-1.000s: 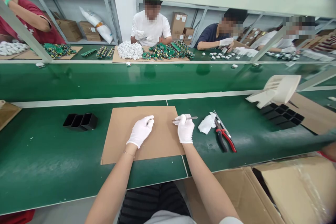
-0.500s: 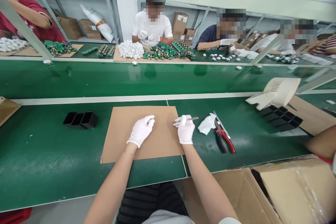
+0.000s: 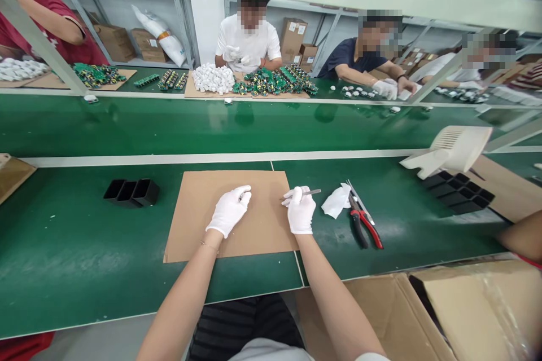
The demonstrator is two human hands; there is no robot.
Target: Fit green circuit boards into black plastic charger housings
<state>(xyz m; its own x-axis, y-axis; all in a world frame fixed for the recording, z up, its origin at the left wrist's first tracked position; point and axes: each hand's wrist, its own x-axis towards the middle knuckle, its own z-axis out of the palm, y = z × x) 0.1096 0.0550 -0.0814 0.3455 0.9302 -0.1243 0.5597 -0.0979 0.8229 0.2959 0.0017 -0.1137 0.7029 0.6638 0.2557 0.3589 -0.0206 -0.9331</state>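
Observation:
A brown cardboard sheet (image 3: 258, 237) lies on the green workbench (image 3: 84, 248). My left hand (image 3: 231, 210), in a white glove, rests over its middle with the fingers curled together; what they hold, if anything, is too small to name. At the sheet's right edge, my right hand (image 3: 300, 208), also gloved, is closed on metal tweezers (image 3: 313, 192) that point left. Right of it lie a crumpled white cloth (image 3: 336, 201), pliers with red and black handles (image 3: 365, 225) and another slim metal tool (image 3: 359, 203).
Black square cups (image 3: 131, 193) stand at the left. A cream fan-like object (image 3: 453, 146) and more black cups (image 3: 459, 192) are at the right. Across the green belt (image 3: 182, 127), people handle white parts (image 3: 213, 79) and circuit boards (image 3: 266, 82). Cardboard boxes (image 3: 474, 304) sit at lower right.
The view has shifted slightly, while my hands keep nearly the same pose. Across the belt, the person in dark blue has moved both hands down to the white parts.

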